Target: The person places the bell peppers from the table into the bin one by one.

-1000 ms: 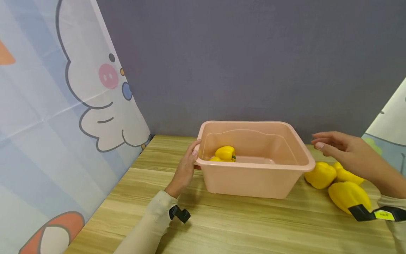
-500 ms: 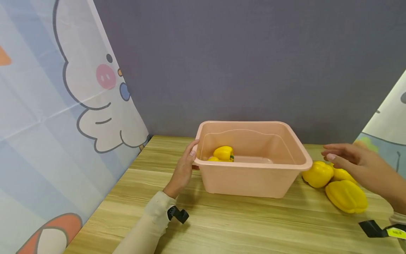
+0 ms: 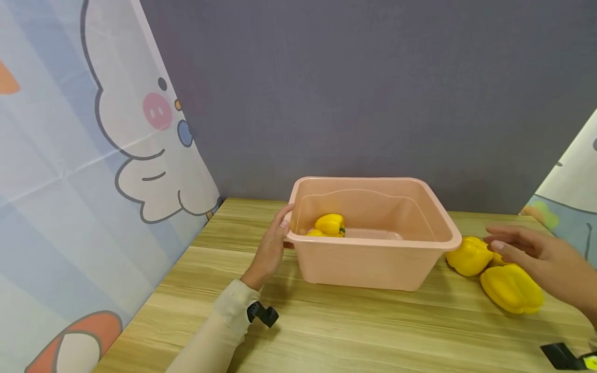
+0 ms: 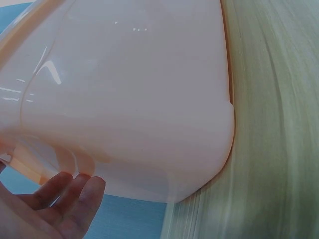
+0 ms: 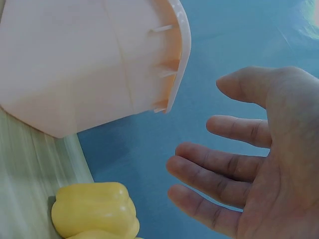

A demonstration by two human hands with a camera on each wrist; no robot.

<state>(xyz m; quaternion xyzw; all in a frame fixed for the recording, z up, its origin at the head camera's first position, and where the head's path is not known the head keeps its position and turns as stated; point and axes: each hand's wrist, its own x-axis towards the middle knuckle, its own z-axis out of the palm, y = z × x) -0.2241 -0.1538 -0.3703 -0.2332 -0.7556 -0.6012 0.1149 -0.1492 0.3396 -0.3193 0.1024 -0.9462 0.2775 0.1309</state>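
A pink plastic tub (image 3: 373, 261) stands on the wooden table (image 3: 373, 331). Inside lie a yellow bell pepper (image 3: 330, 224) and part of a second pepper (image 3: 314, 233). My left hand (image 3: 275, 243) rests against the tub's left end, thumb at the rim, fingers fairly straight; the left wrist view shows the fingers (image 4: 70, 199) under the tub (image 4: 129, 89). Right of the tub lie a pepper (image 3: 468, 255), a larger one (image 3: 511, 288) and one partly hidden. My right hand (image 3: 527, 248) hovers open just above them, fingers spread (image 5: 239, 164) beside a pepper (image 5: 94, 209).
A cartoon-printed curtain (image 3: 93, 155) hangs along the table's left side, and another (image 3: 569, 191) stands at the right. A grey wall is behind the tub. A black strap piece with a yellow label (image 3: 566, 357) shows at the bottom right.
My right hand has moved from near the tub's right rim down and to the right, now just over the peppers. The left hand and tub have stayed put.
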